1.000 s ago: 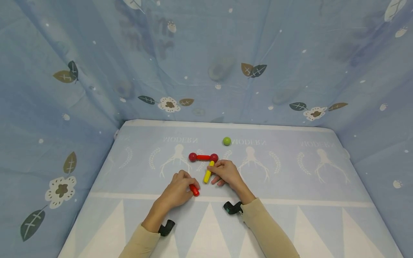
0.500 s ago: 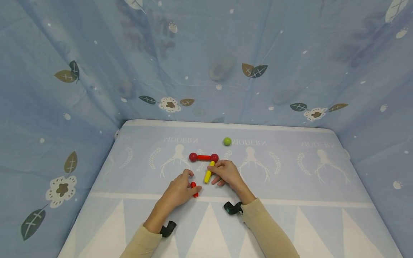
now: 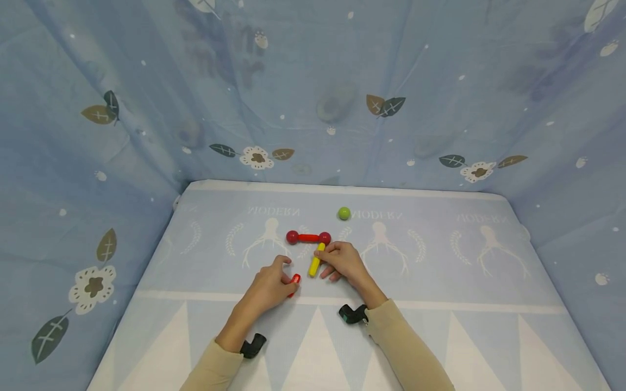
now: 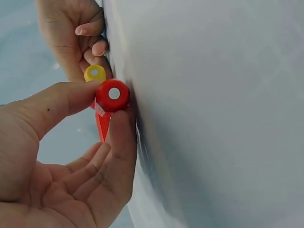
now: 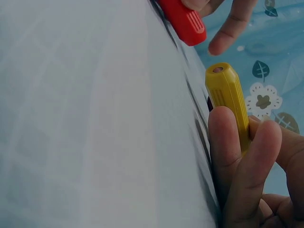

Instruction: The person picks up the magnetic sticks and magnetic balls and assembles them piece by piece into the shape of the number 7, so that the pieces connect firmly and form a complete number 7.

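Note:
My left hand (image 3: pixel 269 288) pinches a red magnetic building rod (image 4: pixel 113 96) between thumb and a finger, low over the table. A pale disc shows in the rod's end in the left wrist view. To its right, my right hand (image 3: pixel 345 262) pinches a ribbed yellow magnetic building rod (image 5: pixel 227 88). The yellow rod's far end meets a dark red ball (image 3: pixel 325 238). Another red rod (image 3: pixel 308 238) lies between that ball and a second dark red ball (image 3: pixel 292 237), making a bar across.
A green ball (image 3: pixel 344 213) sits behind the bar, toward the table's back edge. The table (image 3: pixel 430 342) has a pale patterned cover. Blue printed curtains (image 3: pixel 313 87) enclose the back and both sides. A black wrist camera (image 3: pixel 353 314) hangs at the right cuff.
My left fingers loosened around the red rod and regripped it, and the rod has turned so its far end now points right. My right hand and the yellow rod stayed in place.

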Motion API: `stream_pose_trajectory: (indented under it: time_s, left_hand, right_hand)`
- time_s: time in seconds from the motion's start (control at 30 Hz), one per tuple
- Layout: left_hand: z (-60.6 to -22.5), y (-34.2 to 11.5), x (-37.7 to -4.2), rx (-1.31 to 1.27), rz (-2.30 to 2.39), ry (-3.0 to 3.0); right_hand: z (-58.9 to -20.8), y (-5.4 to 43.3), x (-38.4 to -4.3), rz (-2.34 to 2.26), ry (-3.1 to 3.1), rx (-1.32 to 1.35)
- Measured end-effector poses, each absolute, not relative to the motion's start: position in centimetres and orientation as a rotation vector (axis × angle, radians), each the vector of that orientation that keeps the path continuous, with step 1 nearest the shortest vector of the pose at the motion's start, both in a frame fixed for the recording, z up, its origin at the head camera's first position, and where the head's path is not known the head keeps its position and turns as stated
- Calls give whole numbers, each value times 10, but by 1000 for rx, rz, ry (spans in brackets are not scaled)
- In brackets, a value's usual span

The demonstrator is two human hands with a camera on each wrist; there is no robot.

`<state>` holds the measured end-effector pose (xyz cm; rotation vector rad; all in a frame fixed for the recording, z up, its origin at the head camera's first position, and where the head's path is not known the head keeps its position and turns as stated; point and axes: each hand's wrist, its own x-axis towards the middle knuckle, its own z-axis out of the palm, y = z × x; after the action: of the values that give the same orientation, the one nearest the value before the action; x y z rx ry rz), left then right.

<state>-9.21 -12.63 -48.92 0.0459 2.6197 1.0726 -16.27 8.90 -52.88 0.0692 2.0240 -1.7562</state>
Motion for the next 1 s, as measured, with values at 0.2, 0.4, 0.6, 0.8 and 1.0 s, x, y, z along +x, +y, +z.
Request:
stream_pose_trajectory:
  time_s: [0.2, 0.4, 0.6, 0.8, 1.0]
  left_hand:
    - [-488, -127, -93, 55, 1104, 2602]
    - [-489, -127, -94, 110, 1158, 2573]
    - [-493, -128, -95, 155, 1234, 2491]
    - [-497, -125, -95, 168, 1337, 2379]
    - [-500, -123, -97, 161, 1407, 2325]
  right_hand:
    - [-528, 89, -163, -1751, 2023, 86]
    - [-529, 89, -164, -1755, 2022, 83]
    - [-529, 89, -163, -1754, 2030, 53]
    - [-529, 90, -162, -1761, 2031, 44]
    - [-530, 89, -162, -1772, 2017, 48]
